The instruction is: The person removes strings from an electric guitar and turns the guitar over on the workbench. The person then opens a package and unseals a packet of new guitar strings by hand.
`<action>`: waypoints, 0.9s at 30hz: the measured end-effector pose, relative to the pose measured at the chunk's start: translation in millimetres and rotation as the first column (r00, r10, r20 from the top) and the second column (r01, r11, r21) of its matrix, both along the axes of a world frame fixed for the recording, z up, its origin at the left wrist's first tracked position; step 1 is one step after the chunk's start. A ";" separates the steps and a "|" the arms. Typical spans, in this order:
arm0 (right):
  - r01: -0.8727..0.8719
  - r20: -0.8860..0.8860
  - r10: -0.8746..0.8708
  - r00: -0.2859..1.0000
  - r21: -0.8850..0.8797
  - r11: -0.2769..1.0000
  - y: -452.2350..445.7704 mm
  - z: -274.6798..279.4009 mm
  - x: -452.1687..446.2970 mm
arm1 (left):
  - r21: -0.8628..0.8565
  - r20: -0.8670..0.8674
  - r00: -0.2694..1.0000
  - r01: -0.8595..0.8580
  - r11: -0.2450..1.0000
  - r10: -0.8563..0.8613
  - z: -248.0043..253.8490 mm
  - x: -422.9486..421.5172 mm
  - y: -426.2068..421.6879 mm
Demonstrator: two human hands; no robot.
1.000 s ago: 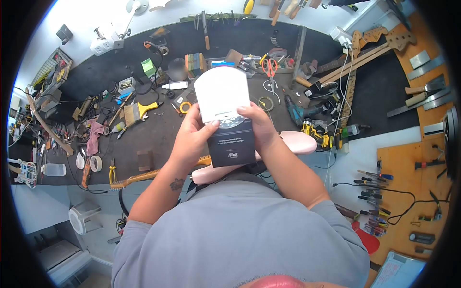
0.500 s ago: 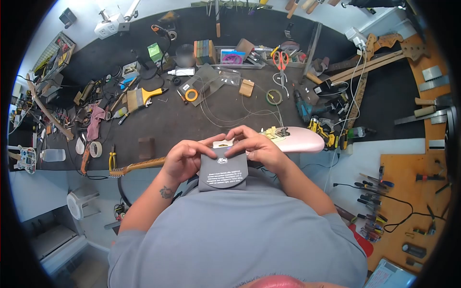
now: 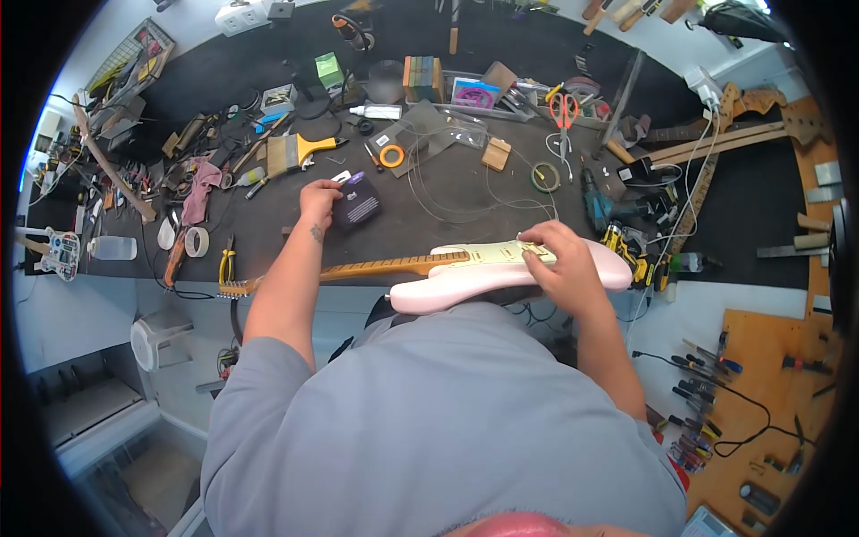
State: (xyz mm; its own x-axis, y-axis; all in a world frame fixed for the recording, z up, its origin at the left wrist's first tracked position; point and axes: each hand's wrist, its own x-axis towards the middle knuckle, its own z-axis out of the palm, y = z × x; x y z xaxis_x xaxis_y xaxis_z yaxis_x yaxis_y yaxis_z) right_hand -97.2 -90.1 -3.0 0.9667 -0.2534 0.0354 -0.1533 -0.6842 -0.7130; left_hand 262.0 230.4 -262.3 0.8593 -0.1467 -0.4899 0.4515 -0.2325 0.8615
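Note:
My left hand reaches out over the bench and pinches a dark, flat packet with white print by its edge. The packet has a pale and purple top and seems to lie on or just above the bench top. Across the front of my body lies a pink electric guitar with a cream pickguard and a wooden neck, its headstock to the left. My right hand is on the guitar body by the bridge, with fingers and thumb curled against it. The hand partly hides the bridge.
Loose strings coil over the dark bench near a wooden block and green tape roll. A wide brush, orange tape and scissors lie further back. Pliers are beside the headstock; drills are right.
The packet has gone from both hands at my chest to my left hand, forward and left on the bench. My right hand has let go of it and moved onto the guitar. The view has shifted.

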 end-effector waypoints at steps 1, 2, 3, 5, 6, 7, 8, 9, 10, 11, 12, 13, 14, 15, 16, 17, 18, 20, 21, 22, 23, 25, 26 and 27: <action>-0.012 0.006 0.012 1.000 0.001 1.000 2.8 -4.0 0.6 | 0.046 -0.041 0.999 -0.012 0.999 0.014 11.8 -0.1 -8.4; -0.017 0.009 0.017 1.000 0.002 1.000 4.5 -5.9 1.0 | -0.102 -0.025 1.000 0.002 0.995 -0.005 22.7 -2.6 -18.8; -0.011 -0.003 0.011 1.000 0.027 1.000 8.4 -3.6 3.1 | -0.245 -0.012 1.000 0.024 0.969 -0.027 30.0 -6.7 -28.0; -0.028 -0.005 0.029 1.000 0.079 0.996 12.4 -0.7 11.4 | -0.479 -0.049 0.992 0.082 0.874 -0.120 64.5 -22.0 -43.9; -0.038 -0.005 0.039 0.999 0.106 0.994 14.4 -0.3 17.9 | -0.485 -0.033 0.985 0.133 0.864 -0.171 89.1 -35.0 -50.9; -0.018 -0.008 0.019 1.000 0.164 0.986 17.5 -0.6 26.5 | -0.493 -0.017 0.975 0.183 0.850 -0.220 114.0 -49.7 -58.5; 0.050 -0.017 -0.047 0.999 0.294 0.955 22.2 -3.5 37.8 | -0.502 -0.002 0.962 0.234 0.833 -0.271 135.9 -63.5 -65.5; 0.118 -0.032 -0.115 0.993 0.415 0.902 26.6 -7.6 50.1 | -0.484 0.028 0.939 0.313 0.817 -0.343 152.9 -74.4 -72.0; 0.154 -0.061 -0.142 0.988 0.468 0.870 30.4 -12.6 64.7 | -0.498 0.057 0.921 0.361 0.788 -0.386 166.9 -83.9 -79.9; 0.184 -0.088 -0.162 0.983 0.520 0.834 32.2 -19.2 78.1 | -0.510 0.087 0.902 0.404 0.759 -0.422 179.7 -93.0 -86.4; 0.169 -0.095 -0.140 0.986 0.590 0.789 29.9 -31.1 89.0 | -0.517 0.119 0.884 0.443 0.732 -0.452 190.5 -101.0 -93.7; 0.140 -0.093 -0.104 0.990 0.659 0.739 29.7 -43.3 103.4 | -0.539 0.110 0.898 0.414 0.734 -0.426 200.1 -110.0 -105.3; 0.111 -0.090 -0.066 0.994 0.723 0.682 29.8 -52.4 111.4 | -0.499 0.206 0.854 0.512 0.699 -0.478 197.0 -109.1 -106.0; 0.134 -0.081 -0.115 0.990 0.792 0.596 32.7 -46.6 115.5 | -0.547 0.208 0.863 0.493 0.677 -0.460 200.3 -115.1 -108.4; 0.131 -0.078 -0.114 0.990 0.801 0.584 32.6 -46.9 117.3 | -0.595 0.208 0.872 0.473 0.650 -0.444 204.4 -122.1 -109.6; 0.132 -0.079 -0.117 0.990 0.810 0.571 31.3 -48.3 117.4 | -0.555 0.238 0.850 0.516 0.653 -0.469 207.9 -125.7 -106.8; 0.136 -0.081 -0.122 0.989 0.818 0.559 29.8 -50.0 116.9 | -0.514 0.266 0.827 0.557 0.653 -0.496 211.7 -129.3 -104.5; 0.146 -0.106 -0.106 0.989 0.834 0.532 27.7 -53.5 114.7 | -0.468 0.287 0.808 0.587 0.661 -0.514 216.6 -133.3 -102.8; 0.150 -0.116 -0.096 0.989 0.842 0.518 27.2 -54.7 113.6 | -0.463 0.285 0.815 0.578 0.671 -0.505 218.7 -134.2 -101.8; 0.097 -0.070 -0.072 0.995 0.855 0.509 27.2 -54.5 111.0 | -0.457 0.284 0.821 0.571 0.682 -0.496 220.7 -134.2 -101.0; 0.042 -0.021 -0.047 0.999 0.866 0.498 27.6 -53.9 106.8 | -0.447 0.287 0.825 0.565 0.693 -0.487 222.4 -133.8 -100.9; -0.018 0.030 -0.018 0.999 0.875 0.483 28.0 -51.6 100.9 | -0.426 0.291 0.835 0.551 0.718 -0.467 223.8 -134.3 -100.3; -0.018 0.032 -0.020 0.999 0.877 0.480 28.4 -48.9 97.8 | -0.437 0.268 0.855 0.518 0.735 -0.444 221.4 -133.4 -100.0; -0.018 0.034 -0.026 0.999 0.879 0.476 29.3 -46.6 95.0 | -0.447 0.244 0.873 0.488 0.750 -0.423 216.8 -130.4 -101.0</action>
